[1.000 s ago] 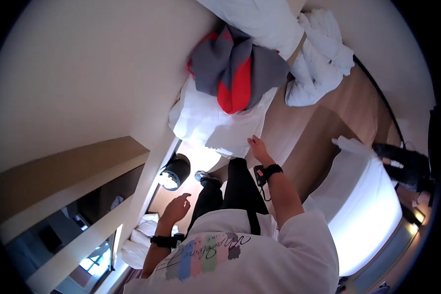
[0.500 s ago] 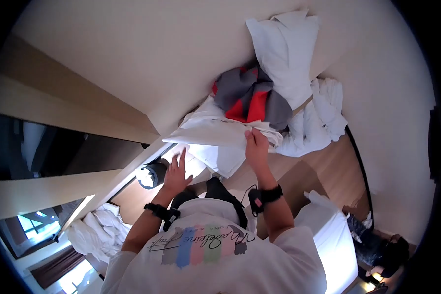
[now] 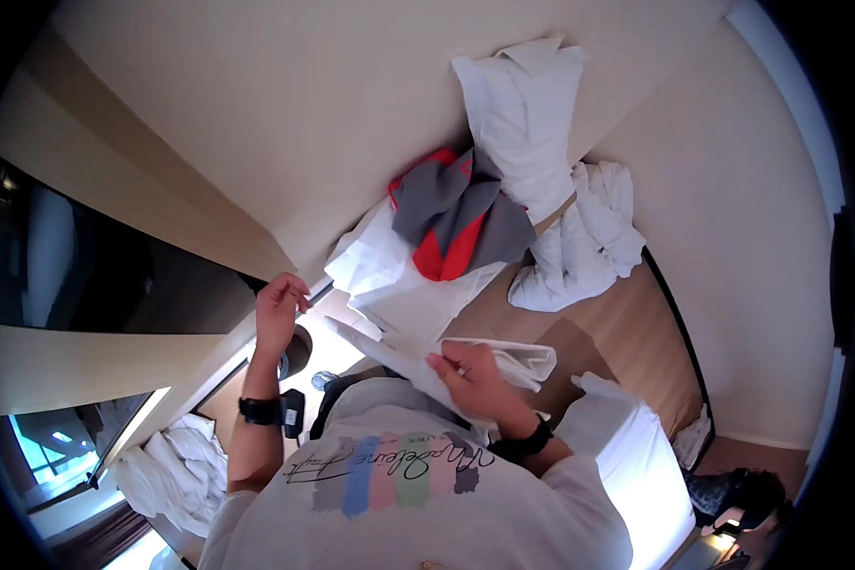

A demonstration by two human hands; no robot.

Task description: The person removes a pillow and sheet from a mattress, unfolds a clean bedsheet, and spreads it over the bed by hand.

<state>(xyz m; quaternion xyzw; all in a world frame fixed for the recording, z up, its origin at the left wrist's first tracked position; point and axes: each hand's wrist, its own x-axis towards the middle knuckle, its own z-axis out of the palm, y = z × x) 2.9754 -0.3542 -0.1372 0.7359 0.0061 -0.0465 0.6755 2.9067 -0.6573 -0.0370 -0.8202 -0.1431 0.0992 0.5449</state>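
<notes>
Shirt [image 3: 389, 532] bears the script "Madeleine"; right hand [image 3: 470, 378] clamps folded white cloth [image 3: 406, 365]. Left hand [image 3: 282, 296] is raised, fingers bent; its grip cannot be determined.

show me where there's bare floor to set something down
The brown wood-look floor is bare between the crumpled white bedding and the bright white-sheeted surface at lower right. Crowded: along the beige wall, where grey-and-red cloth lies on white sheeting beside a white pillow, and nearer, where the right hand holds folded white cloth.
</notes>
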